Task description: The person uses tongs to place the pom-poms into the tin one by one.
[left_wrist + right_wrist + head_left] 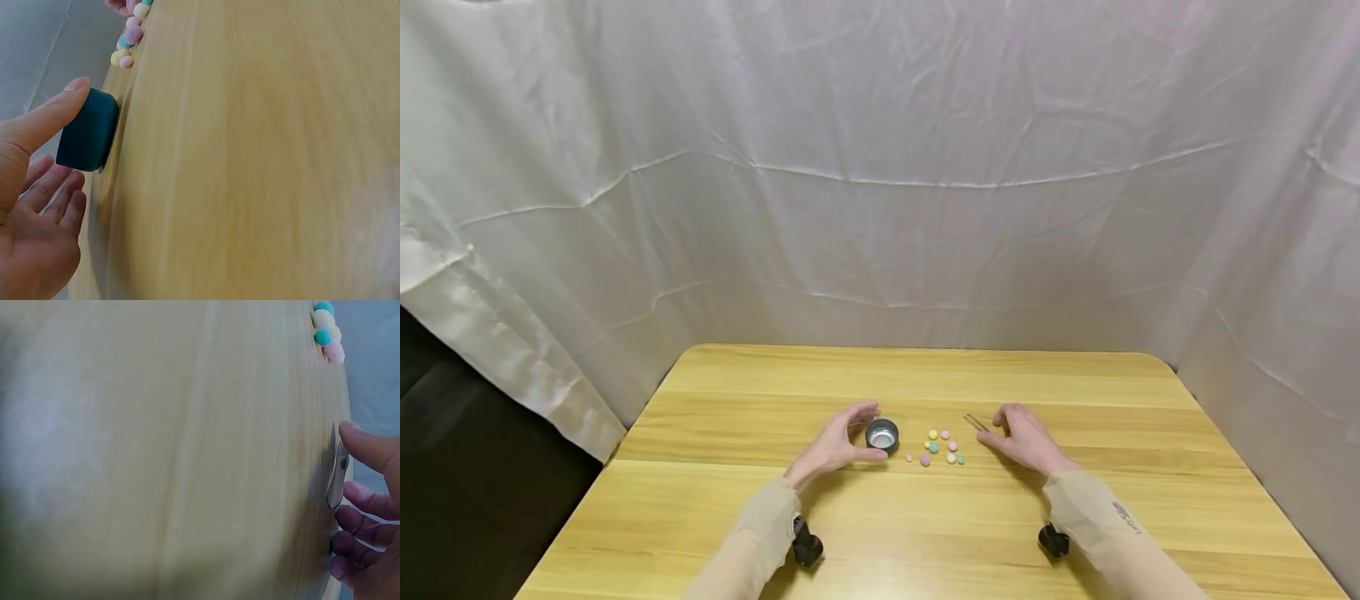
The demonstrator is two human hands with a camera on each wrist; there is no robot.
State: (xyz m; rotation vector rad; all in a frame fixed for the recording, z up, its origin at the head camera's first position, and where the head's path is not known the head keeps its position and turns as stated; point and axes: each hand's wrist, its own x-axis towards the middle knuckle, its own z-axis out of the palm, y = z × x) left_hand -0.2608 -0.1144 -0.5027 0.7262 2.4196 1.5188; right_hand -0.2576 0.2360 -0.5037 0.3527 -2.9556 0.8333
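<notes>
A small round cup [882, 451], dark outside with a silvery inside, stands on the table. My left hand [837, 444] is spread around its left side, thumb at the near side and fingers behind. In the left wrist view the cup [89, 132] looks dark teal; the thumb tip is close to it, and I cannot tell whether it touches. Metal tweezers [975, 422] lie flat on the wood beside my right hand [1025, 439]. In the right wrist view the thumb and loosely bent fingers are on either side of the tweezers [337, 478], not visibly gripping them.
Several small pastel pom-poms, among them a purple pom-pom [925, 460] and a yellow pom-pom [933, 434], are scattered between the hands. The wooden table [925, 533] has a pale curtain [910, 242] behind it and at the sides.
</notes>
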